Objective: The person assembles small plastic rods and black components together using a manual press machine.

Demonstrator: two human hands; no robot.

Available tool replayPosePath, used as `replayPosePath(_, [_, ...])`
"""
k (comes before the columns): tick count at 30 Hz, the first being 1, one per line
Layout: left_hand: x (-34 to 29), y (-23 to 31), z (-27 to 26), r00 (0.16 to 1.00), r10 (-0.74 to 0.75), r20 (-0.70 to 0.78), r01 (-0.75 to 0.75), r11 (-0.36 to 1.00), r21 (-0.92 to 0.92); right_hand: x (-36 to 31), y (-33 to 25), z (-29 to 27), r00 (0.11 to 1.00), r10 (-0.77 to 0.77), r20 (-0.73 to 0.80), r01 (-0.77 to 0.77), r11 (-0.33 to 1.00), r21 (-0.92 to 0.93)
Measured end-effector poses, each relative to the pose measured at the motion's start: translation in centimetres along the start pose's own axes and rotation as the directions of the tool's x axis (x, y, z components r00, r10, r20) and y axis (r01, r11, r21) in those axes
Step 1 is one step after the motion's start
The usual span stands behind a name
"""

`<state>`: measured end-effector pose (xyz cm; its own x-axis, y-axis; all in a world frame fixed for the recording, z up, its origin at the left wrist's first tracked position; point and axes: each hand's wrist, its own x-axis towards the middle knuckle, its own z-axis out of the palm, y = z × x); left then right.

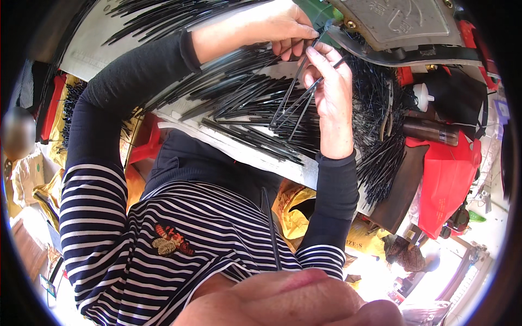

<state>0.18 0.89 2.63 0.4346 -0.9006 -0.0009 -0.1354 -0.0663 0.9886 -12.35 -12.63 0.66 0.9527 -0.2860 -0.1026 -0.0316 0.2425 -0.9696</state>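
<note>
Both hands work thin black strips at the frame's upper centre.
The left hand pinches one strip's end; the right hand, fingers curled, holds a fanned bunch of black strips above the strip-littered white tabletop, a grey machine just beyond.

The tips of the left hand's fingers were hidden behind the thin black sticks held there. The grey machine plate was cut off by the upper edge. The far part of the surface was lost in the dark rim. A blurred round shape at the left could not be identified.
</note>
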Motion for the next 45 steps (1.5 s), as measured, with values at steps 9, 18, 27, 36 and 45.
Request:
replayPosePath(9, [0.0,0.3,0.2,0.998,0.031,-0.062,-0.027,0.997,0.068,0.3,0.3,0.0,0.999,0.004,-0.043,-0.005,1.0,-0.023])
replayPosePath(18, [0.8,1.7,1.2,0.989,-0.112,-0.097,0.122,0.987,0.103,0.1,0.5,-0.5,0.997,0.002,-0.08,-0.001,1.0,0.01])
replayPosePath(27, [2.6,-3.9,-0.9,0.986,-0.118,-0.117,0.132,0.983,0.124,0.4,1.7,-0.2,0.992,-0.077,-0.103,0.09,0.989,0.121])
replayPosePath(36, [3.5,-5.5,-2.4,0.989,-0.087,-0.122,0.094,0.994,0.05,0.3,1.9,-0.9,0.99,-0.137,0.022,0.129,0.968,0.214])
replayPosePath(45, [1.3,-4.1,-1.9,0.976,-0.205,-0.068,0.202,0.978,-0.045,-2.0,1.0,-1.6,0.975,0.159,0.153,-0.175,0.98,0.097])
